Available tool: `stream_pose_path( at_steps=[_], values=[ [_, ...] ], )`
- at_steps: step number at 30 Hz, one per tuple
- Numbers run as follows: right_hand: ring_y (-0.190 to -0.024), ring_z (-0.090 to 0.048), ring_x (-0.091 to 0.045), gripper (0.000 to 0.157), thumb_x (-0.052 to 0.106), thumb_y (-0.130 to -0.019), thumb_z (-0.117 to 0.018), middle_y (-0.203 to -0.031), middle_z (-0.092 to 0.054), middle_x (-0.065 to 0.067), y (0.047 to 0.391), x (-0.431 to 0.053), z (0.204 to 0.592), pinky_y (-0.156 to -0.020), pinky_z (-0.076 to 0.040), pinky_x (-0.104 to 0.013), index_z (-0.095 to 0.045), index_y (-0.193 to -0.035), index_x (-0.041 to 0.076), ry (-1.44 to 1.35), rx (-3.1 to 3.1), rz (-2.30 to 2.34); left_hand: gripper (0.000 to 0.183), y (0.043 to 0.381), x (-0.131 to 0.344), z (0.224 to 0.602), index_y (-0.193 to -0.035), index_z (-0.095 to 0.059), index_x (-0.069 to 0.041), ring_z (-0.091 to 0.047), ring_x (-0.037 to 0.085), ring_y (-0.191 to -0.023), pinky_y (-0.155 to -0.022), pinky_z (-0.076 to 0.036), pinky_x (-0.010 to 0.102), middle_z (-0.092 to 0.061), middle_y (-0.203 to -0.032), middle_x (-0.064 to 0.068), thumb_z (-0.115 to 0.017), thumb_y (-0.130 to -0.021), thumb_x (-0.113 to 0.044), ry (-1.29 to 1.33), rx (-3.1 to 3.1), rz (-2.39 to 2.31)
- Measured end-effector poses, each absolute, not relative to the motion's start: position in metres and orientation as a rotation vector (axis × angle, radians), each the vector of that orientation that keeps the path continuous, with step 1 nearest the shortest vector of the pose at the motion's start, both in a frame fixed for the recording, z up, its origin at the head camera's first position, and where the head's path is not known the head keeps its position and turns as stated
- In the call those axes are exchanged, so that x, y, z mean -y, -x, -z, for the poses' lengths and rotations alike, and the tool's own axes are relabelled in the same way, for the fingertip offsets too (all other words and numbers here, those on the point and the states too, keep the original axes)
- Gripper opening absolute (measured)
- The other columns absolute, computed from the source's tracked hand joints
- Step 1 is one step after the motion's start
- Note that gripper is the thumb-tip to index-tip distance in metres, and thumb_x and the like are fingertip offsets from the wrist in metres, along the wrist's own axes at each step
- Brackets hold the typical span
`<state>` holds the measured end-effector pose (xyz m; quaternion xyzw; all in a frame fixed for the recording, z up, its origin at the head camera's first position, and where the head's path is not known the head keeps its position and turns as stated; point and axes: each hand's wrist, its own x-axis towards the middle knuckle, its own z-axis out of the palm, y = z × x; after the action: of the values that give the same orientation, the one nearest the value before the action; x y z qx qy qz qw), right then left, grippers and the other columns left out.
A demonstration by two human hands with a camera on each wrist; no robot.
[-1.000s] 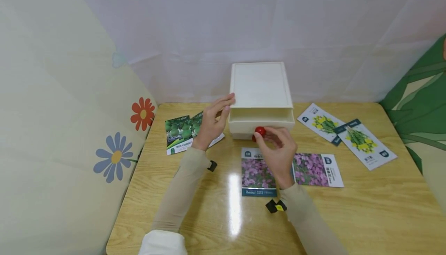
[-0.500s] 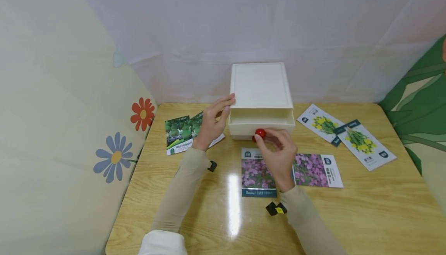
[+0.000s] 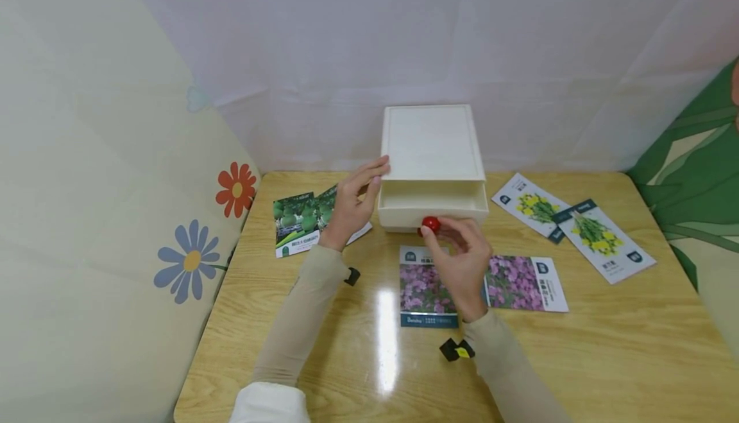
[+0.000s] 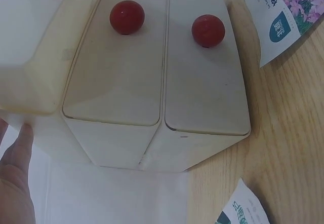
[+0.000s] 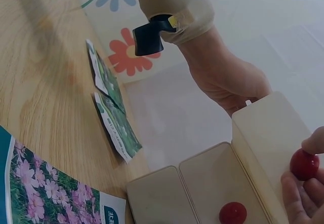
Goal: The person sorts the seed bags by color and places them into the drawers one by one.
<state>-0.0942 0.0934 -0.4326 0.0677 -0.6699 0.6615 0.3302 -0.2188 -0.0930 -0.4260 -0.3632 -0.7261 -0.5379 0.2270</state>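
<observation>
A white cabinet [image 3: 430,140] of stacked drawers stands at the back of the table. Its top drawer [image 3: 398,219] is pulled partly out, with a bare inside showing. My right hand [image 3: 466,262] pinches that drawer's red round knob [image 3: 430,223] between thumb and fingers. Flat against the cabinet's left side, near the upper front corner, my left hand [image 3: 349,205] rests with its fingers extended. In the left wrist view, two lower drawers, each with a red knob [image 4: 127,17], sit closed below the jutting drawer.
Two pink-flower seed packets [image 3: 427,288] lie in front of the cabinet, one partly behind the right hand. Green-fruit packets [image 3: 294,217] lie to the left, partly under the left hand's outline. Two overlapping yellow-flower packets [image 3: 606,240] lie to the right. A fabric backdrop [image 3: 323,89] rises behind.
The top drawer has come slightly further out toward me, its knob moving along with my right hand. My left hand has stayed at the cabinet's side.
</observation>
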Motion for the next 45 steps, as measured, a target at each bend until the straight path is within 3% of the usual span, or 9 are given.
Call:
stream_pose_path(
  at_steps=[8,14,26,45],
  values=[
    [-0.081,-0.069,-0.022,0.026,-0.014,-0.076,-0.077,-0.092,-0.061,-0.028,0.094,-0.093,0.439,-0.076,-0.061,-0.026,-0.069,-0.101,-0.014,-0.201,1.735,-1.723,0.027,0.213,0.094,0.420,-0.124,-0.062,0.012,-0.064,0.032,-0.120,-0.093,-0.058,0.031,-0.058,-0.136,0.028,-0.051,-0.099,0.008,0.988,2.023,1.480],
    [-0.082,-0.069,-0.016,0.027,-0.012,-0.076,-0.078,-0.093,-0.063,-0.023,0.097,-0.096,0.454,-0.076,-0.061,-0.023,-0.071,-0.102,-0.010,-0.196,1.739,-1.704,0.028,0.213,0.094,0.419,-0.122,-0.063,0.013,-0.064,0.036,-0.118,-0.091,-0.059,0.030,-0.059,-0.134,0.030,-0.051,-0.097,0.011,1.002,2.007,1.476],
    [-0.080,-0.069,-0.024,0.026,-0.017,-0.074,-0.077,-0.091,-0.061,-0.029,0.082,-0.091,0.435,-0.077,-0.061,-0.026,-0.068,-0.099,-0.016,-0.192,1.776,-1.666,0.028,0.212,0.094,0.419,-0.123,-0.063,0.012,-0.064,0.035,-0.119,-0.091,-0.059,0.031,-0.058,-0.135,0.029,-0.051,-0.098,0.010,0.990,2.022,1.487],
    [-0.081,-0.069,-0.019,0.027,-0.018,-0.074,-0.076,-0.090,-0.060,-0.028,0.074,-0.091,0.439,-0.077,-0.061,-0.023,-0.068,-0.100,-0.016,-0.238,1.775,-1.631,0.028,0.212,0.093,0.418,-0.121,-0.063,0.013,-0.065,0.036,-0.118,-0.091,-0.058,0.030,-0.059,-0.133,0.030,-0.051,-0.097,0.013,0.981,2.003,1.490]
  ],
)
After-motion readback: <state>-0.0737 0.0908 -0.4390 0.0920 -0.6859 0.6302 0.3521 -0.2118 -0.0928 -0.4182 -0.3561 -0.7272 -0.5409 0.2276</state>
